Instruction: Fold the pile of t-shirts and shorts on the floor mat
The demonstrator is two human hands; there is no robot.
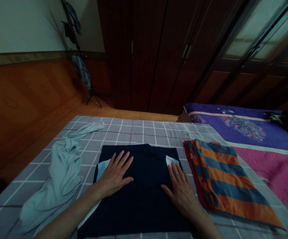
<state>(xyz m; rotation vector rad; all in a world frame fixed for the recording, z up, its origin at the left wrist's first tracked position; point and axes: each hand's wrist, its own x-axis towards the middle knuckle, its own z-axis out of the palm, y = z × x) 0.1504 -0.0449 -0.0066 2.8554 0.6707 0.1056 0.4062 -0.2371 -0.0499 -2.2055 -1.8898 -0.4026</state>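
A dark navy folded garment point(144, 205) lies flat on the bed, with white and light blue panels showing along its left side and near its upper right. My left hand point(115, 174) rests palm down on its left part, fingers stretched and spread. On the right part lies my right hand point(180, 187), also flat, with its fingertips by the white and blue patch. Neither hand grips anything. To the right sits a stack of folded clothes point(231, 176) with an orange and grey-blue striped one on top and red cloth beneath.
A crumpled pale green garment point(64, 172) is spread at the left on the grey checked bedsheet point(139, 131). Beyond are a dark wardrobe point(153, 59), a coat stand point(91, 89) with clothes, and a second bed with a purple and pink cover point(245, 129).
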